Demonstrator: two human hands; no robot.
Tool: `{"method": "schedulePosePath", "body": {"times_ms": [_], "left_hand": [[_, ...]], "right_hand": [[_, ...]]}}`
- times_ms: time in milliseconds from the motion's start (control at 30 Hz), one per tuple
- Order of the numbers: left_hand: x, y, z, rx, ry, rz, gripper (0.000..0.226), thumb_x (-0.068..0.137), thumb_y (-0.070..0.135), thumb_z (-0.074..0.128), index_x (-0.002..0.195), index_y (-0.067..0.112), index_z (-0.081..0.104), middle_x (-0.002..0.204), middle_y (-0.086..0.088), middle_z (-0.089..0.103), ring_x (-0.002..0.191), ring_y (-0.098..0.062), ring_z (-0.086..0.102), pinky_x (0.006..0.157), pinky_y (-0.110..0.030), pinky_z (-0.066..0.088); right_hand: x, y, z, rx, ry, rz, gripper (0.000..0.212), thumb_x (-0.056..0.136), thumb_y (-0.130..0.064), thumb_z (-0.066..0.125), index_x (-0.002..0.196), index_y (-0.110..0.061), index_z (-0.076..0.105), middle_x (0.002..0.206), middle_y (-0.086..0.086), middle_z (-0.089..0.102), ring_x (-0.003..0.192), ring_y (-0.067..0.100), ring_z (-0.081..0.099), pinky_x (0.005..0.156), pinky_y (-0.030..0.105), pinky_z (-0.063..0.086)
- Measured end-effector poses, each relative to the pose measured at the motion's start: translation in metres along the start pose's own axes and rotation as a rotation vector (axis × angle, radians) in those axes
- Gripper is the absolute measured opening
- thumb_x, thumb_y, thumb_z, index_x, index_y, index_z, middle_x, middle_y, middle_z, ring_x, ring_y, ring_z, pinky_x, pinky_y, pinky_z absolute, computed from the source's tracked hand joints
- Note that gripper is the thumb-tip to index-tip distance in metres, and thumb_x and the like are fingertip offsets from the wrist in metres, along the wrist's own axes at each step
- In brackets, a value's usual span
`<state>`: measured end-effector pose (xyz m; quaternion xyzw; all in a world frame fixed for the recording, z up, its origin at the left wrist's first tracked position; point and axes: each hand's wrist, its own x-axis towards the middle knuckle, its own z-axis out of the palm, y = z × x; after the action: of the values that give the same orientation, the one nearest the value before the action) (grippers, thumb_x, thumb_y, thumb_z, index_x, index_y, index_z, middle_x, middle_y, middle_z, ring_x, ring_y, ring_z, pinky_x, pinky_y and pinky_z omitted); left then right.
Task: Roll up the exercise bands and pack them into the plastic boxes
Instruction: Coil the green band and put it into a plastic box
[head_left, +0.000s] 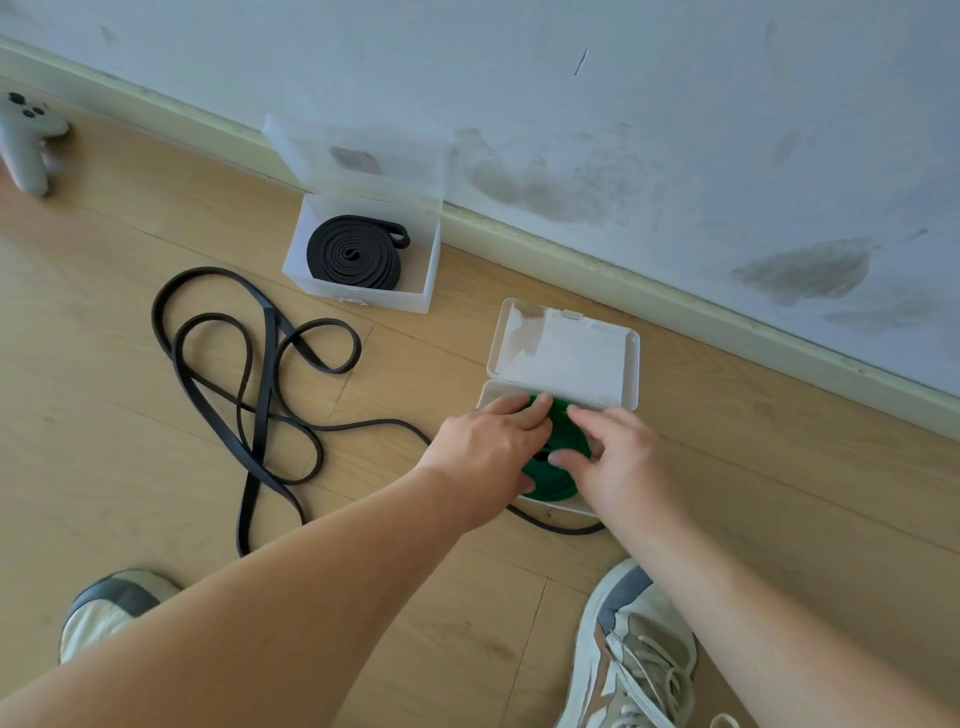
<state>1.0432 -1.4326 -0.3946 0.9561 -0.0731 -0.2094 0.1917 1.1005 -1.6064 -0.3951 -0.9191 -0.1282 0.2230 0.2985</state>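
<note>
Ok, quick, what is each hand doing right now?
Left hand: grips the rolled green band, fingers over it, thumb at its near edge.
Right hand: pinches the same green band.

Bulk of green band (566, 434) beneath the hands, left (488, 452) and right (628, 462)

Bare forearms (311, 597), cream sneakers (623, 649) with grey panels and pale laces (662, 670).

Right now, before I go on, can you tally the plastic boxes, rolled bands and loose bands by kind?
Clear plastic boxes with open lids: 2, the far box and the near box
Rolled bands in boxes: 2, the black rolled band and the green rolled band
Unpacked: 1 loose dark band tangle, which may be several bands; cannot tell
Total: 5
</note>
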Motion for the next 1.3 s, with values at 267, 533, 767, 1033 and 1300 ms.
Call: {"method": "schedulePosePath", "body": {"times_ms": [267, 533, 767, 1033, 1300], "left_hand": [[0.000, -0.009, 0.001, -0.067, -0.049, -0.010, 0.075, 0.096, 0.037, 0.068, 0.160, 0.034, 0.029, 0.171, 0.015, 0.013, 0.157, -0.007, 0.012, 0.113, -0.040, 0.046], [0.011, 0.005, -0.007, -0.016, -0.161, -0.063, 0.075, 0.098, 0.032, 0.066, 0.161, 0.031, 0.025, 0.172, 0.013, 0.009, 0.158, -0.010, 0.009, 0.115, -0.041, 0.044], [0.013, 0.008, -0.005, 0.010, -0.205, -0.075, 0.075, 0.102, 0.025, 0.061, 0.163, 0.029, 0.017, 0.172, 0.012, 0.000, 0.159, -0.011, 0.002, 0.116, -0.042, 0.043], [-0.012, -0.008, 0.010, -0.197, 0.249, -0.009, 0.036, 0.089, -0.001, 0.063, 0.114, 0.022, 0.075, 0.141, 0.009, 0.064, 0.130, -0.014, 0.062, 0.076, -0.038, 0.064], [0.002, 0.001, 0.001, -0.146, 0.256, -0.029, 0.033, 0.093, 0.010, 0.060, 0.124, 0.021, 0.066, 0.118, 0.004, 0.065, 0.108, -0.022, 0.062, 0.068, -0.042, 0.060]], "right_hand": [[-0.002, 0.009, -0.004, -0.236, -0.173, -0.100, 0.077, 0.087, -0.019, 0.081, 0.154, -0.017, 0.044, 0.130, 0.003, 0.058, 0.122, 0.023, 0.056, 0.097, 0.038, 0.051], [0.016, -0.003, -0.004, -0.468, -0.297, -0.066, 0.063, 0.090, -0.031, 0.076, 0.144, -0.017, 0.047, 0.122, 0.003, 0.056, 0.117, 0.024, 0.053, 0.079, 0.031, 0.043], [0.018, -0.006, -0.005, -0.517, -0.322, -0.060, 0.068, 0.094, -0.032, 0.071, 0.152, -0.016, 0.038, 0.129, 0.004, 0.052, 0.122, 0.024, 0.051, 0.080, 0.030, 0.042], [0.000, -0.001, -0.008, -0.297, -0.132, -0.088, 0.045, 0.095, -0.020, 0.071, 0.138, -0.013, 0.060, 0.113, 0.009, 0.065, 0.104, 0.030, 0.064, 0.080, 0.041, 0.057], [0.010, -0.013, -0.011, 0.057, 0.040, 0.174, 0.011, 0.100, -0.025, 0.063, 0.097, -0.017, 0.069, 0.080, -0.011, 0.066, 0.074, 0.013, 0.065, 0.061, 0.028, 0.053]]}}
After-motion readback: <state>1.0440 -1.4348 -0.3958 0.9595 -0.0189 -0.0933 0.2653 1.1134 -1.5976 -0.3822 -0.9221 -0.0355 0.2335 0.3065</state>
